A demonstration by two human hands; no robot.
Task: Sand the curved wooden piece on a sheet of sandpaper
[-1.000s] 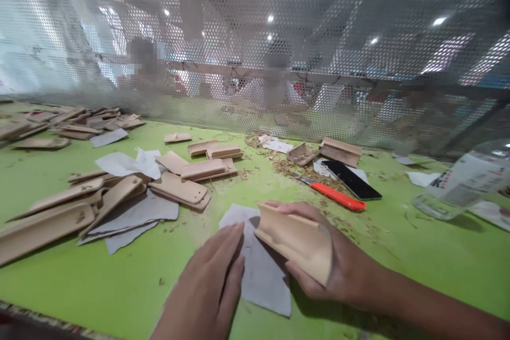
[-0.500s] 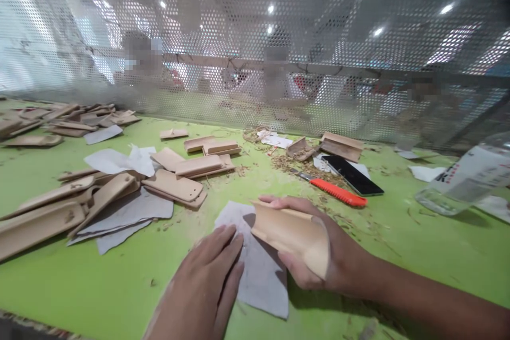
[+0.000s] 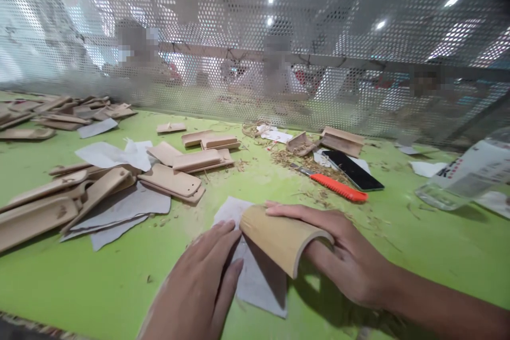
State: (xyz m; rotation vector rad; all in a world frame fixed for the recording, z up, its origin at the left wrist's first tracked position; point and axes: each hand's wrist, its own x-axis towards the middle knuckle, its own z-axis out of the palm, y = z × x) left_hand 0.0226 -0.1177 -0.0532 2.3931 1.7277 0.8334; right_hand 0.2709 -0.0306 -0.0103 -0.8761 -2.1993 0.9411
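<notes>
Your right hand (image 3: 342, 255): clamped on curved bamboo piece (image 3: 274, 234), steadying it over grey sheet (image 3: 255, 287). Your left hand (image 3: 199, 271): unclenched, underside hidden, probably pinning sheet.

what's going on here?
At a green table, a person's right hand holds a curved piece, rounded side up, above a gray sheet; whether the two touch is unclear. The left hand lies flat over the sheet's left side, fingertips by the piece's near-left end. An orange-handled knife lies beyond the right hand, a black phone past it. Similar pieces lie to the left.
</notes>
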